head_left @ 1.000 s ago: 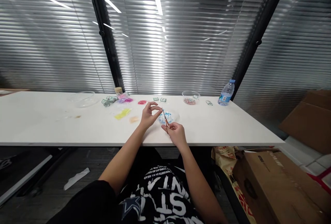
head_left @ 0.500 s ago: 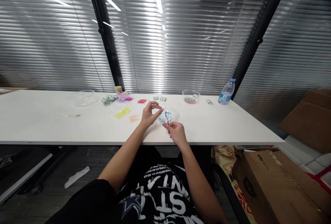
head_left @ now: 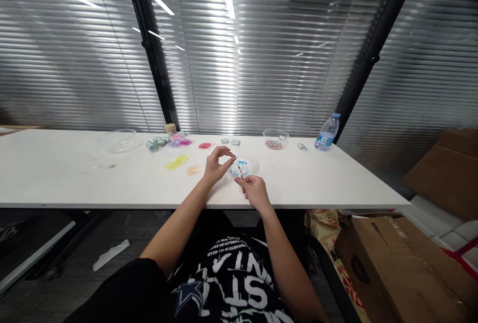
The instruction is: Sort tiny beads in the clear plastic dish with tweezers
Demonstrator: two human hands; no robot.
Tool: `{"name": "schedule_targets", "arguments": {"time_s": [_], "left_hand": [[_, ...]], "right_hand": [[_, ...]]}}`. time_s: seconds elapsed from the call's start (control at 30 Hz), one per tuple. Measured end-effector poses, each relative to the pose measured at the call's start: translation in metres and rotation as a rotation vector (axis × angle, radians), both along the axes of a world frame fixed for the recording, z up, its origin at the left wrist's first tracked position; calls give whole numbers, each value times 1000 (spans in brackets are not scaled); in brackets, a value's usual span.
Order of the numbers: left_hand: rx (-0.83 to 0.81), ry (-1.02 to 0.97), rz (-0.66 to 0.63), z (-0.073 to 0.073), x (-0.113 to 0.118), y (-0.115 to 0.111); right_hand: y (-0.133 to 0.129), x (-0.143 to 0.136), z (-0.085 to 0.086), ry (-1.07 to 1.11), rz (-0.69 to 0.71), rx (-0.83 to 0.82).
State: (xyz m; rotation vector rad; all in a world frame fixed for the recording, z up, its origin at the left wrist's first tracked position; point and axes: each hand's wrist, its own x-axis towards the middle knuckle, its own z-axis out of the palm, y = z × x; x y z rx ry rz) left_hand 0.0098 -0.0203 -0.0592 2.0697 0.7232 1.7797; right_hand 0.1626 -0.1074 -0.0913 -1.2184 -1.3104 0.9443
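Scissors (head_left: 240,171), one pair, right hand (head_left: 256,191)

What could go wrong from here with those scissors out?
The scissors in the right hand point up close to the left hand's fingertips, so a slip might nick them. The clear container of blue bits sits by both hands and could get knocked.

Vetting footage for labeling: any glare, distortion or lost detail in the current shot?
Head view: bright streaks glare over the blinds; head view: posts splay outward, likely wide-angle stretch; head view: scissors show thin, and anything pinched by the left hand is too small to make out.
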Motion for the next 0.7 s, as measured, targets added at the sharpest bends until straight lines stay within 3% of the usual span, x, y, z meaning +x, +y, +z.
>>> {"name": "schedule_targets", "arguments": {"time_s": [0.5, 0.7], "left_hand": [[-4, -14, 6, 2, 1, -1], [-27, 3, 27, 2, 0, 0]], "right_hand": [[-2, -1, 3, 16, -3, -14], [-2, -1, 3, 186, -60, 11]]}}
